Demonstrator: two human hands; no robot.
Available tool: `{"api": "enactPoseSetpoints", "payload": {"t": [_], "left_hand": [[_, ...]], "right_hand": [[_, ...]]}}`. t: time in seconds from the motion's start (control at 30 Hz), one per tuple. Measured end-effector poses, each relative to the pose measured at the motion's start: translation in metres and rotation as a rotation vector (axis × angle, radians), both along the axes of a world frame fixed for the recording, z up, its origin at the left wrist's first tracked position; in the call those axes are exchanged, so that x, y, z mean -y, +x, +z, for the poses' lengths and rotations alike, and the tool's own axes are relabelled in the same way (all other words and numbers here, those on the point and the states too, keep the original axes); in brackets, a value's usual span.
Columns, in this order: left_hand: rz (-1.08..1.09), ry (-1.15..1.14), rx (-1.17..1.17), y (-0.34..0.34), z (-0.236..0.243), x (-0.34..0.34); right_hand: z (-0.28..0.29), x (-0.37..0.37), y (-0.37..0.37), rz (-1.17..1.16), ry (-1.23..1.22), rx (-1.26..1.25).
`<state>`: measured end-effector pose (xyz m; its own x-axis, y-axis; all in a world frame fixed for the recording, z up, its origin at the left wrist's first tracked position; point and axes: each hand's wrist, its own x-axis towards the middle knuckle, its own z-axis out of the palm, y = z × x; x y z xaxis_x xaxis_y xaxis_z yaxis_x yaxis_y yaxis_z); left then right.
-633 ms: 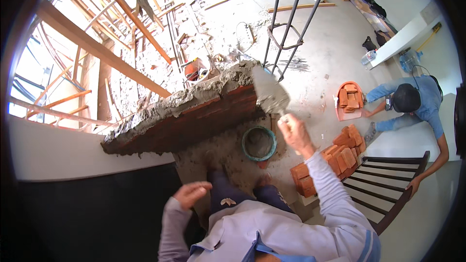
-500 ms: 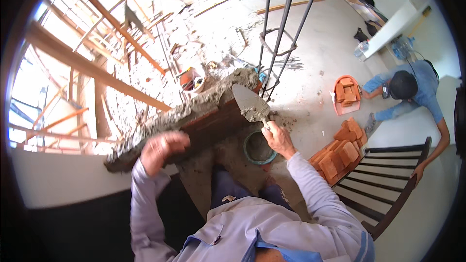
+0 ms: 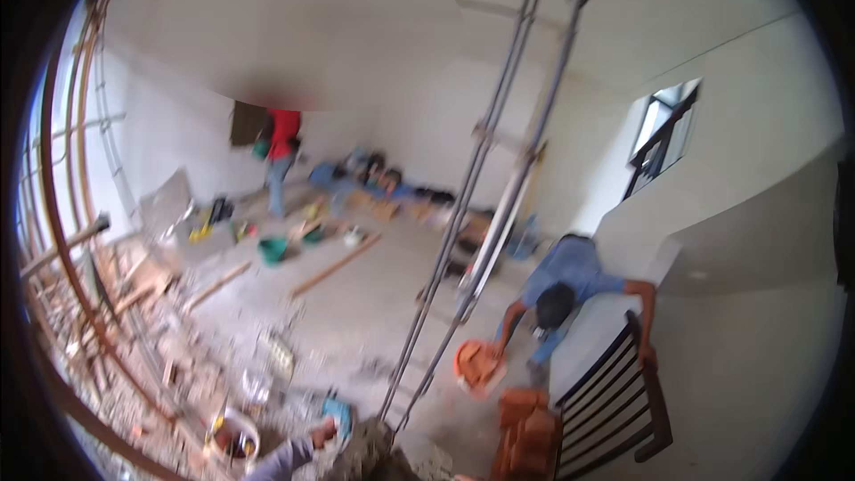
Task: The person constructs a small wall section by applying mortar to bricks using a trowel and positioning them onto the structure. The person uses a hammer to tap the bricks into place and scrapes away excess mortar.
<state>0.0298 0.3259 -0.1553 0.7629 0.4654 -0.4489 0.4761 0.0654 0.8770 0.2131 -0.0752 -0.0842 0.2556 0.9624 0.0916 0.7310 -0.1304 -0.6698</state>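
Observation:
At the bottom of the view my left hand [image 3: 323,434] reaches out from a grey sleeve, beside the top of the mortar-covered brick wall [image 3: 365,454] and near a blue object [image 3: 337,411] that I cannot make out. Motion blur hides whether its fingers are open or closed. My right hand and the trowel are out of sight. Thin steel bars [image 3: 476,187] tied into a tall column cage rise just beyond the wall.
A co-worker [image 3: 570,276] in blue bends by an orange tub [image 3: 476,365], bricks [image 3: 521,432] and a dark railing [image 3: 606,392]. Another person [image 3: 282,160] in red stands farther back. Rubble [image 3: 165,361], timber, a bucket [image 3: 233,432] and green tubs [image 3: 272,249] lie on the floor.
The view has swung up toward the room. The trowel and my right hand have left the picture. My left hand has moved forward. The co-worker still grips the railing.

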Motion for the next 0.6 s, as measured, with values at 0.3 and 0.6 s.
{"api": "enactPoseSetpoints", "payload": {"t": [0.3, 0.6], "left_hand": [[-0.117, 0.013, -0.011, 0.038, 0.055, -0.029], [-0.164, -0.095, 0.008, 0.016, 0.028, -0.018]], "right_hand": [[0.141, -0.031, -0.033, -0.159, -0.304, 0.365], [0.161, -0.117, 0.006, 0.293, -0.227, 1.026]]}}
